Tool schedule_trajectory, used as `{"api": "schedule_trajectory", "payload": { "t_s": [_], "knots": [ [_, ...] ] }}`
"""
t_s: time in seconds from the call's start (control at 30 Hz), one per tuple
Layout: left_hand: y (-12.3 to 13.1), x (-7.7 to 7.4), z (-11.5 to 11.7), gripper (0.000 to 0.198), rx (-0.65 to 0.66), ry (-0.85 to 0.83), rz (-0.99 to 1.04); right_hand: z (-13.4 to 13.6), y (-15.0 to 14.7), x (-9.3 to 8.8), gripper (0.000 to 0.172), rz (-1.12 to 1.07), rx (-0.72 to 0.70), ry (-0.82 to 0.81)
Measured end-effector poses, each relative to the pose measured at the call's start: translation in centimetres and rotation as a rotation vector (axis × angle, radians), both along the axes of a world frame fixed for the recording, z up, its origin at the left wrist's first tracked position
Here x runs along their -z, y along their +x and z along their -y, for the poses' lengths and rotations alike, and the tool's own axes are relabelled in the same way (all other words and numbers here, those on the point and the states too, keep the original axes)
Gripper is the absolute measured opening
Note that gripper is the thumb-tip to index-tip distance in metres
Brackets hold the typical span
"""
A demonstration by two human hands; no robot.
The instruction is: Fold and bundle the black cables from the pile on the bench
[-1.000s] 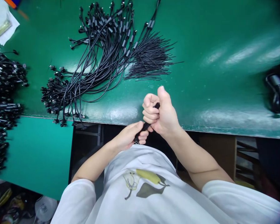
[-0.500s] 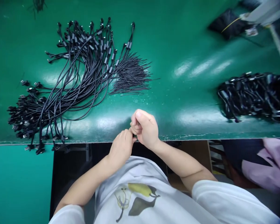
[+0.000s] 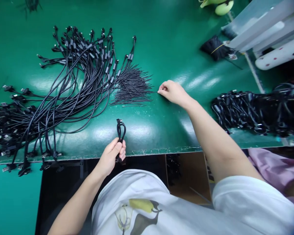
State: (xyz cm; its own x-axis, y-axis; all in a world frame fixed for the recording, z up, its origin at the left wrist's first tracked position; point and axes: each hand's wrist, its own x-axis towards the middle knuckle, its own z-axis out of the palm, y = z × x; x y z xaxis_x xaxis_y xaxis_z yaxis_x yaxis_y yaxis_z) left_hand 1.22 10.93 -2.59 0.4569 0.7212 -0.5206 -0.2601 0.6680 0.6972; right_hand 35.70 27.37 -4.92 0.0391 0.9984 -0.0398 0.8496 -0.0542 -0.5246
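My left hand [image 3: 112, 152] is closed around a folded black cable [image 3: 121, 129] at the table's front edge. The cable's loop and one angled plug stick up above the fingers, and its lower end pokes out below them. My right hand [image 3: 172, 92] reaches over the table with thumb and forefinger pinched on the end of a thin black twist tie [image 3: 155, 92]. That tie juts from the right side of a pile of black twist ties [image 3: 133, 86]. A large bundle of loose black cables [image 3: 80, 88] with grey sleeves and plugs lies left of the pile.
Folded black cables [image 3: 250, 112] lie heaped at the right. Behind them are a black pouch-like item [image 3: 214, 48], a light grey stand-like object [image 3: 259, 26] and a yellow-green item [image 3: 224, 7]. Some plugs overhang the green table's front edge [image 3: 156, 150]. Pink cloth [image 3: 276, 166] is at lower right.
My hands have parted from where they met at the table edge. The right hand has moved forward and right to the twist ties; the folded cable now shows in my left hand.
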Motion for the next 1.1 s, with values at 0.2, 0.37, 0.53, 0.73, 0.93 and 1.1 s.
{"api": "schedule_trajectory", "payload": {
  "t_s": [0.2, 0.37, 0.53, 0.73, 0.93, 1.1],
  "knots": [
    [0.0, -0.6, 0.4, 0.039, -0.049, -0.021, 0.005, 4.0, 1.1, -1.7, 0.010, -0.189, -0.054, 0.065],
    [1.1, -1.0, 1.2, 0.042, -0.079, 0.006, 0.065, 11.0, -2.7, -2.2, 0.012, -0.280, 0.185, 0.254],
    [2.0, -1.2, 1.9, 0.060, 0.011, 0.025, 0.123, 18.3, -12.0, -2.5, 0.016, -0.401, -0.220, 0.138],
    [1.1, -0.3, 2.6, 0.047, -0.040, 0.305, -0.210, 19.6, -15.8, -4.0, 0.025, 0.173, -0.576, 0.543],
    [0.2, -0.6, 3.4, 0.022, 0.076, 0.509, -0.433, 17.5, -16.2, -5.5, 0.026, 0.425, -1.067, 0.798],
    [-0.9, -0.9, 4.6, 0.022, 0.208, 0.411, -0.279, 18.0, -16.5, -6.8, 0.021, 0.540, -1.237, 0.824]
  ]
}}
